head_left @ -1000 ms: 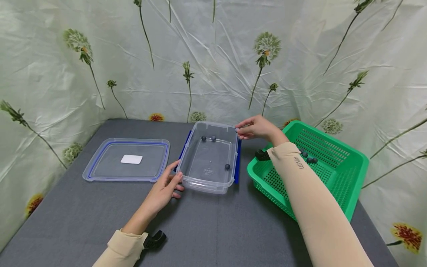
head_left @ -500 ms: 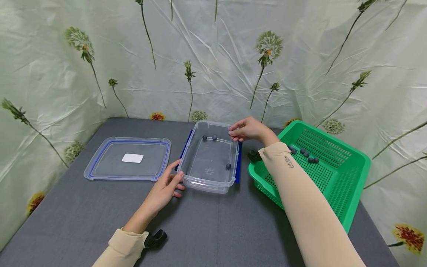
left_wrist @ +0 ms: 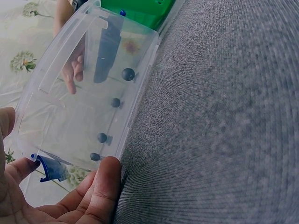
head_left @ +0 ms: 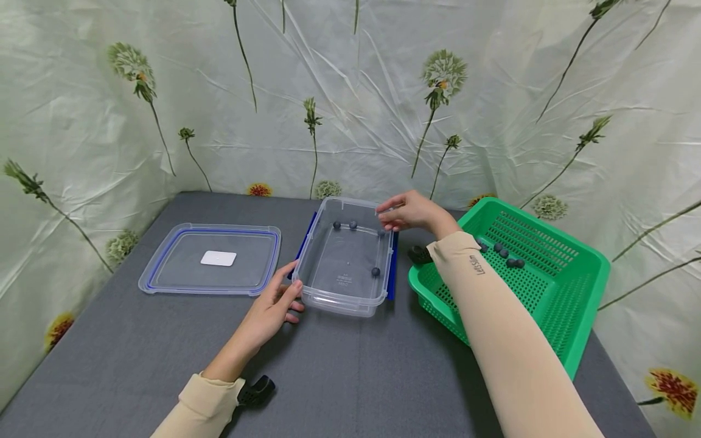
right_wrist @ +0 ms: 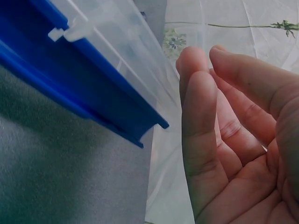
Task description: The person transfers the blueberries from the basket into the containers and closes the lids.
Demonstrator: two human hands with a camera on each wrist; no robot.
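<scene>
A clear plastic food container [head_left: 341,299] with blue side clips [head_left: 391,267] stands mid-table. Several blueberries [head_left: 375,272] lie on its floor, one close below my right fingertips. My left hand [head_left: 268,313] holds the near left corner, its fingers [left_wrist: 106,182] against the outer wall in the left wrist view. Over the far right rim is my right hand [head_left: 416,214]. In the right wrist view its bent fingers [right_wrist: 201,107] and thumb stand apart with nothing between them.
A green perforated basket [head_left: 583,292] stands on the right, with several blueberries [head_left: 511,263] inside, partly behind my right forearm. The container's clear lid [head_left: 181,267], with a blue seal and white label, lies flat on the left. A flowered curtain hangs behind the grey tablecloth.
My right hand moved left from outside the rim to over the container and let go of a blueberry, which now lies inside at the far right. The left hand kept its hold.
</scene>
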